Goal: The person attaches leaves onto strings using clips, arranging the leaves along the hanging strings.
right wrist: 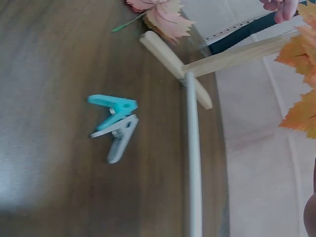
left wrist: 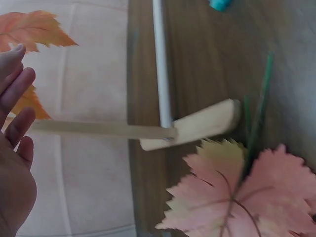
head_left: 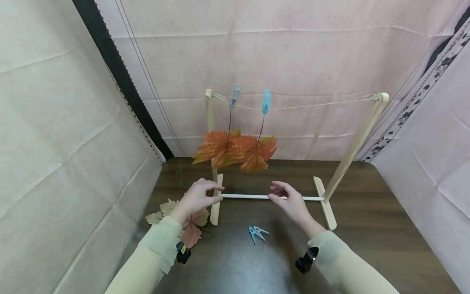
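Two orange maple leaves (head_left: 254,152) hang by their stems from a string, each under a clothespin (head_left: 266,101); the other clothespin (head_left: 235,96) is paler blue. My left hand (head_left: 200,195) is beside the left wooden post, its fingers loosely extended with nothing between them. To the right, my right hand (head_left: 288,200) is over the white crossbar (head_left: 247,196), fingers relaxed and holding nothing. Below the bar, a turquoise clothespin (right wrist: 112,106) and a grey clothespin (right wrist: 122,138) lie together on the table. Pinkish leaves (left wrist: 237,197) lie under my left forearm, partly hidden by it in the head view.
A wooden stand with a left post (head_left: 210,116), a right post (head_left: 354,147) and flat feet (head_left: 325,203) carries the string (head_left: 312,105). The brown table (head_left: 235,265) is enclosed by pale cloth walls (head_left: 73,163) on the left, back and right.
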{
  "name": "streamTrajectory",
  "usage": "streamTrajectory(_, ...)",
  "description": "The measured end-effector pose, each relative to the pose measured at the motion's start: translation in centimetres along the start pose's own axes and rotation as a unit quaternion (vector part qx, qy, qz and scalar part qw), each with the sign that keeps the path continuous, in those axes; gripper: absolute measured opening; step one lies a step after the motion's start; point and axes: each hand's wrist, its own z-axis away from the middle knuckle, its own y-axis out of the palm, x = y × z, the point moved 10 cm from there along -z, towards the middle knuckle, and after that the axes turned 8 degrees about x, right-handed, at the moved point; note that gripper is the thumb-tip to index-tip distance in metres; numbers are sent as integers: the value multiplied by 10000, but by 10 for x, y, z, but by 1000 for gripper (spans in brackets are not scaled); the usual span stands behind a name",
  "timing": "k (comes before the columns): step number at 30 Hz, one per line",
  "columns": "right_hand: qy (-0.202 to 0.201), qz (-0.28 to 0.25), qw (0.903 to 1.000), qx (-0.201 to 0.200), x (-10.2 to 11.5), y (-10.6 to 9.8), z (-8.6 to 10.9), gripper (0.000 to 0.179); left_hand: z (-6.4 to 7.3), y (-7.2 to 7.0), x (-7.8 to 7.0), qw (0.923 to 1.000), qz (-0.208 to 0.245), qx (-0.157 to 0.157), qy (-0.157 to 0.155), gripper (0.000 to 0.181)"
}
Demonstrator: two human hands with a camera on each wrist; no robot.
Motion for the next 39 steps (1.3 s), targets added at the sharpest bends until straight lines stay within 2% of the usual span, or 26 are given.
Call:
streamTrajectory(5,-35,81,9999,111,-28,8,4,43,7,5,12,9996,-269,-17,128,25)
streamTrajectory(8,70,274,9994,174,-49,12,6,45,10,10,20,9996,-239,19,116,22)
streamTrajectory(18,484,610,9961,417,-92,20,30,45,25,26,48,9996,68,173,-193,25)
streamTrajectory(24,440,761,9943,608,-100,24,35,49,34,36,65,9997,-164,124,-161,25)
streamTrajectory(30,402,894,9928,689,-103,18,38,49,43,58,74,9976,-673,177,67,24)
streamTrajectory(36,395,965,9911,833,-110,22,42,52,52,74,84,9984,-529,184,-81,24)
streamTrajectory(39,346,937,9915,830,-111,25,44,50,54,79,84,9979,-639,128,-54,24)
